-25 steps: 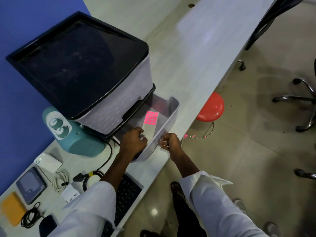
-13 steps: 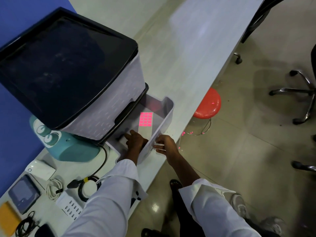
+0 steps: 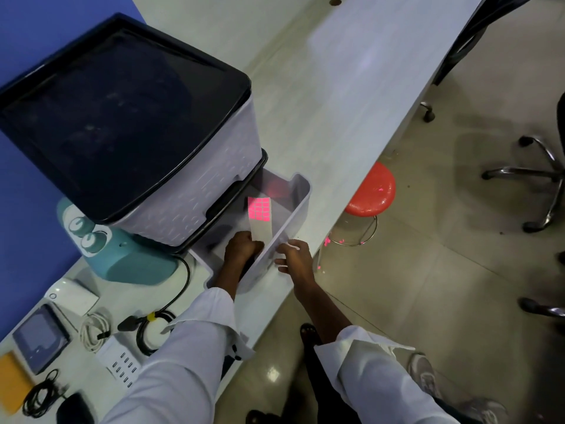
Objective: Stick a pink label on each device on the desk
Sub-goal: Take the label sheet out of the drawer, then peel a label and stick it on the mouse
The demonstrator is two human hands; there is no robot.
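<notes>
A sheet of pink labels (image 3: 259,209) stands tilted inside the open drawer (image 3: 298,197) of a grey storage unit. My left hand (image 3: 241,250) is in the drawer, fist closed on the sheet's bare lower end. My right hand (image 3: 293,256) grips the drawer's front wall from outside. Devices lie on the desk at lower left: a teal speaker (image 3: 128,261), a small white box (image 3: 75,296), a grey tablet-like unit (image 3: 39,338), a white multi-port charger (image 3: 120,361) and a black mouse (image 3: 75,408). I see no pink label on any of them.
The storage unit with its black top (image 3: 122,111) fills the desk's left side. Coiled cables (image 3: 153,327) and an orange pad (image 3: 10,382) lie among the devices. A red stool (image 3: 371,189) and chair bases (image 3: 538,179) stand on the floor to the right.
My left hand has reached deeper into the drawer and closed on the label sheet, which now tilts up. My right hand stays on the drawer front.
</notes>
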